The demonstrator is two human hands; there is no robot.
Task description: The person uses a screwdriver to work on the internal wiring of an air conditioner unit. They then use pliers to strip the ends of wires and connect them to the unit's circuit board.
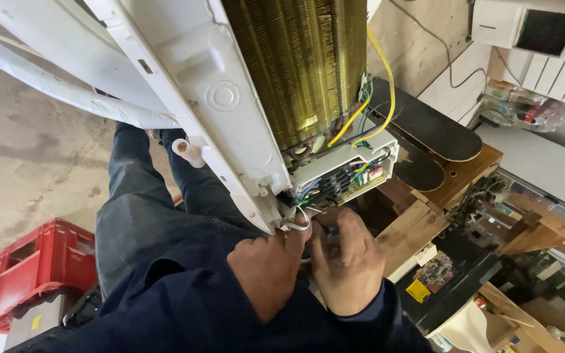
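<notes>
The air conditioner [230, 98] stands opened, its gold coil [295, 65] and one circuit board [344, 176] bare, so the cover looks already off; the wires [302, 219] at its lower corner seem not yet sorted; both hands, left hand [266, 271] and right hand [348, 261], are curled shut on them; one red crate [27, 268] sits on the floor.

A repair workshop: a stripped air conditioner [243, 85] with bare coil and wiring, loose circuit boards [434, 271] (one beside the fingers), wooden offcuts [413, 229], a red crate [31, 268] on concrete floor [27, 144].
</notes>
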